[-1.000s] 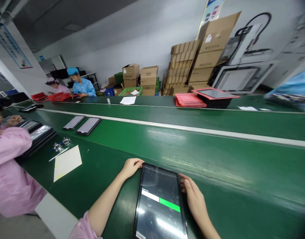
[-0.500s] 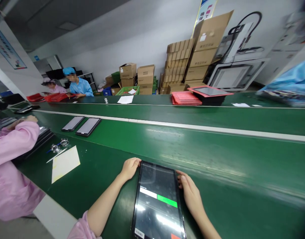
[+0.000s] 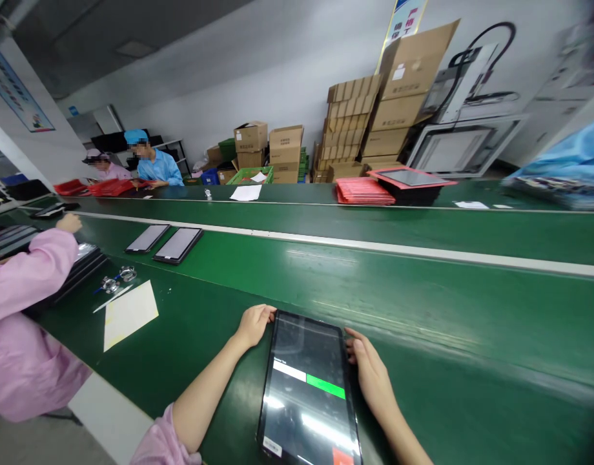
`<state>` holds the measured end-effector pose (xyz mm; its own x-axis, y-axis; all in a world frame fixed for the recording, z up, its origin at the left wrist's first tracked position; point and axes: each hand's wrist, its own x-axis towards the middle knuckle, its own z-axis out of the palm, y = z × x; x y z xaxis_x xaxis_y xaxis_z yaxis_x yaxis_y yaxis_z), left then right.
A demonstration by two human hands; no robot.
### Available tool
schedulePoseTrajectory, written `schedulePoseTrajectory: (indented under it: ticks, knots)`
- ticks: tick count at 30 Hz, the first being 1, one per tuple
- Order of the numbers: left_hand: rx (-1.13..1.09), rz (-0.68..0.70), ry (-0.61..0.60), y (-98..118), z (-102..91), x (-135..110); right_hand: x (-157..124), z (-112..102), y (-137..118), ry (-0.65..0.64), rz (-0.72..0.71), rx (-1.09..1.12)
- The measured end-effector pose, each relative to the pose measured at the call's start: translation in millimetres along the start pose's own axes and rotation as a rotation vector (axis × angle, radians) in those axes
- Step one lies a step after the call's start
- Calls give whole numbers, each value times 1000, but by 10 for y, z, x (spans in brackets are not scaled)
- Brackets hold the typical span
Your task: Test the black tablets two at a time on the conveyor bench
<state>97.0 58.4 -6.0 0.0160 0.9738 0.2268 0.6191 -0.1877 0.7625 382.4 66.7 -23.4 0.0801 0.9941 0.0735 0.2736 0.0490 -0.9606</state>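
- Writing on our tablet (image 3: 309, 387) is too tiny to read, just a white-green bar.
- Left hand (image 3: 253, 325) grips its corner, right hand (image 3: 369, 374) lies open along the edge, same as before.

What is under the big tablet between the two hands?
The tablet lies flat on the green belt, left hand and right hand at its edges. Whatever is directly beneath it is covered.

Black tablet (image 3: 307, 345), green belt (image 3: 423, 303), blurry heap (image 3: 568, 165) perhaps blue.
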Motion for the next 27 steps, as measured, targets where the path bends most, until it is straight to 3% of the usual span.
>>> schedulePoseTrajectory:
  ticks: [7,13,16,19,23,27]
  knots:
    - [5,-13,-39,2,-46,9,-25,22,-108,5,-32,27]
    - [-53,-68,-233,-57,-195,-7,-52,72,-217,42,-15,122]
    - [-190,-96,-374,-82,-287,-196,-101,82,-208,62,-14,161]
    - [-256,-25,-493,-57,-347,-548,-191,94,-187,89,-62,173]
    - [-253,37,-525,40,-325,-988,-275,100,-161,92,-96,170]
    - [-277,108,-527,87,-288,-1109,-265,94,-143,78,-83,157]
